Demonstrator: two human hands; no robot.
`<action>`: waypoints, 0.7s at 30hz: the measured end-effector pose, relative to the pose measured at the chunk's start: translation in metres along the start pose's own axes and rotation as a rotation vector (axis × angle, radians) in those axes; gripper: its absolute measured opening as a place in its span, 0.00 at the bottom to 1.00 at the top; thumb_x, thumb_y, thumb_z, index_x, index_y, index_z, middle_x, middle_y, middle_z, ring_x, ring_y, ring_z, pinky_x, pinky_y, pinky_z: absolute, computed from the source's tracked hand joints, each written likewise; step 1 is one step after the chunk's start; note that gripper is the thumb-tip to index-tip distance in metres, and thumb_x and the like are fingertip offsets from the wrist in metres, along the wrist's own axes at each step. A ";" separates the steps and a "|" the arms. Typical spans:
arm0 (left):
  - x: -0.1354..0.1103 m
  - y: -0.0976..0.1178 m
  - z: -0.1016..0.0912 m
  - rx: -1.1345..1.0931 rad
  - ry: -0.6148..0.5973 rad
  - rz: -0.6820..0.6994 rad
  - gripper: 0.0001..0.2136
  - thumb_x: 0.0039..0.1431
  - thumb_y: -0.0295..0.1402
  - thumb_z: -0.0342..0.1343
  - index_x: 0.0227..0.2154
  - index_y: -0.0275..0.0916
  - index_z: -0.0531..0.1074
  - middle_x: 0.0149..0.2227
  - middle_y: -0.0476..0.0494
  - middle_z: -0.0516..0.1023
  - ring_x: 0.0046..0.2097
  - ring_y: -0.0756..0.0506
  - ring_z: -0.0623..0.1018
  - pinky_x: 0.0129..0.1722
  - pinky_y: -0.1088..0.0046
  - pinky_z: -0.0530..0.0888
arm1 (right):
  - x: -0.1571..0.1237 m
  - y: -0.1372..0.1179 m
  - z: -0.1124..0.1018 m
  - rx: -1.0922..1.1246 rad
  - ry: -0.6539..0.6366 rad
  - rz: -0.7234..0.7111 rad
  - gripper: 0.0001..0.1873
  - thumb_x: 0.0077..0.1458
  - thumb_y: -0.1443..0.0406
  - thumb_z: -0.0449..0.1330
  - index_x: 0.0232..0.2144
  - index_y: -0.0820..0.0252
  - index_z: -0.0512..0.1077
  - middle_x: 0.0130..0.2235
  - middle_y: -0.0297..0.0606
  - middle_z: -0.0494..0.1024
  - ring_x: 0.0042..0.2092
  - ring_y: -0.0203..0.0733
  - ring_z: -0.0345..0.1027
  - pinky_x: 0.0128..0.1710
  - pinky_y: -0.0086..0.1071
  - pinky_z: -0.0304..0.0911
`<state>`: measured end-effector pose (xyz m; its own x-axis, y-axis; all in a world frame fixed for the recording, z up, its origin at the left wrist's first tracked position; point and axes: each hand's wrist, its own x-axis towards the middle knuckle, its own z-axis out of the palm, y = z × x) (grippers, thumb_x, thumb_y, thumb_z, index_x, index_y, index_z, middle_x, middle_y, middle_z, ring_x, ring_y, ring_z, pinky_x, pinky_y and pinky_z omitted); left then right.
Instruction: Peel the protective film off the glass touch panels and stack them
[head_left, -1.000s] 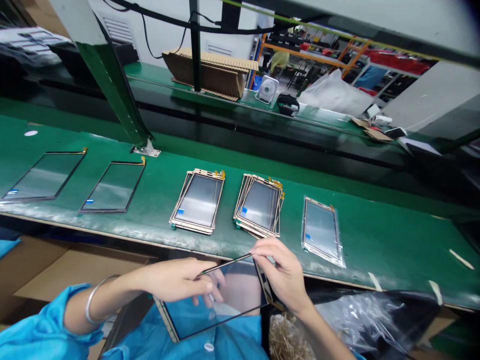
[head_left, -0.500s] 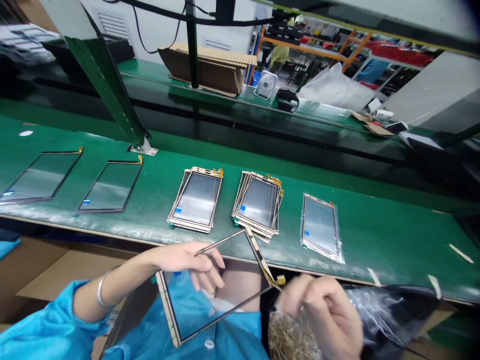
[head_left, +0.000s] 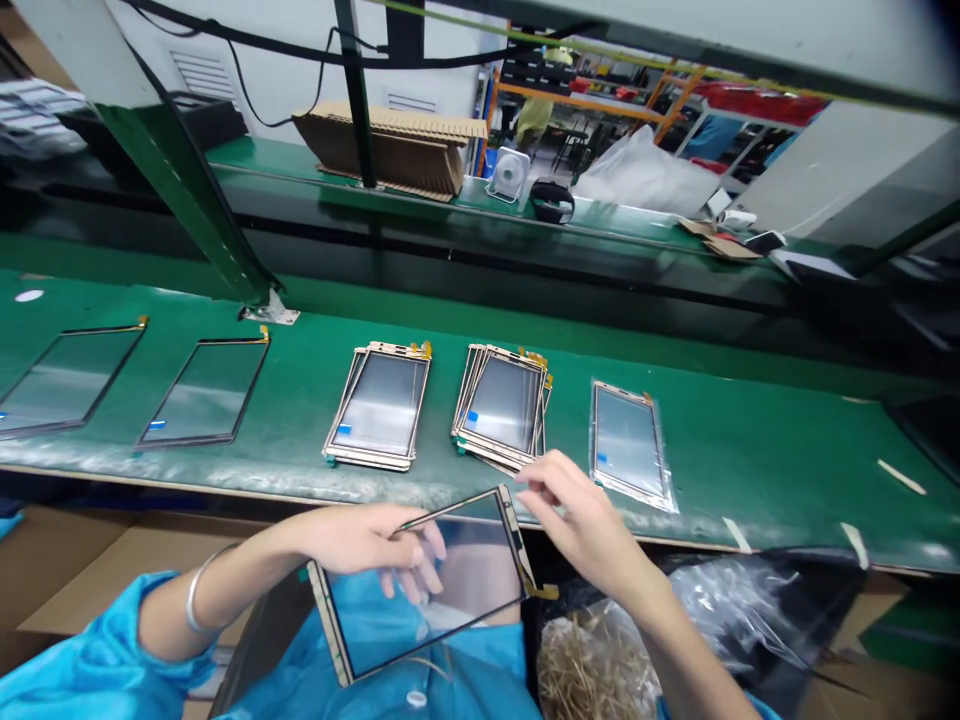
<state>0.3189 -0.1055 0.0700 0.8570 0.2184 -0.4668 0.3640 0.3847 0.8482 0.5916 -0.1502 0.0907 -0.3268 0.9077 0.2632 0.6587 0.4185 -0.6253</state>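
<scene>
My left hand (head_left: pixel 375 545) grips a glass touch panel (head_left: pixel 457 560) by its upper long edge, with the thumb on one face and the fingers visible through the glass behind. Tilted above my lap, the panel has a black border, pale adhesive strips on its two short ends and an orange flex cable (head_left: pixel 544 592) at the right corner. My right hand (head_left: pixel 577 510) is at the panel's upper right corner, thumb and fingertips slightly apart; nothing shows between them. Against the blue clothing below the panel lies a thin pale curved strip (head_left: pixel 431 662).
On the green bench (head_left: pixel 757 440) lie two stacks of panels (head_left: pixel 382 405) (head_left: pixel 504 400), a panel in clear film (head_left: pixel 628 440) and two single panels (head_left: pixel 206 390) (head_left: pixel 71 375). A black bag (head_left: pixel 810 610) with clear plastic and tangled tan strips (head_left: pixel 592 665) hangs at the bench edge.
My right hand has moved up and left, from beside the flex cable to the panel's upper right corner. My left hand still holds the panel. The view has shifted slightly.
</scene>
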 end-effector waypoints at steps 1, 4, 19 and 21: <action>-0.001 0.001 0.002 0.021 -0.001 0.000 0.15 0.61 0.44 0.50 0.42 0.38 0.67 0.43 0.37 0.80 0.41 0.44 0.81 0.31 0.74 0.74 | 0.006 -0.003 0.002 0.026 -0.063 -0.024 0.05 0.62 0.68 0.51 0.37 0.58 0.67 0.35 0.37 0.69 0.35 0.37 0.64 0.34 0.29 0.62; -0.004 0.003 0.005 0.059 0.000 -0.007 0.14 0.62 0.43 0.50 0.44 0.40 0.68 0.44 0.39 0.80 0.41 0.45 0.81 0.31 0.75 0.75 | 0.013 -0.009 0.001 0.000 -0.161 -0.082 0.06 0.62 0.69 0.49 0.33 0.58 0.65 0.34 0.37 0.67 0.36 0.37 0.63 0.35 0.30 0.61; 0.011 -0.008 -0.013 -0.228 -0.017 0.091 0.15 0.60 0.42 0.54 0.43 0.38 0.66 0.45 0.35 0.79 0.41 0.42 0.81 0.32 0.74 0.76 | -0.062 -0.012 -0.019 -0.139 0.309 -0.057 0.07 0.58 0.69 0.52 0.29 0.53 0.66 0.27 0.36 0.69 0.29 0.40 0.65 0.26 0.33 0.62; 0.016 -0.011 -0.019 -0.301 0.004 0.125 0.14 0.60 0.40 0.54 0.44 0.38 0.66 0.46 0.34 0.78 0.42 0.41 0.81 0.32 0.73 0.76 | -0.104 -0.003 -0.035 -0.082 0.612 0.213 0.06 0.56 0.65 0.55 0.27 0.50 0.65 0.26 0.38 0.68 0.28 0.44 0.65 0.25 0.38 0.61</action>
<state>0.3216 -0.0896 0.0481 0.8866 0.2837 -0.3653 0.1316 0.6022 0.7874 0.6470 -0.2451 0.0911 0.2458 0.8143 0.5257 0.7235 0.2068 -0.6586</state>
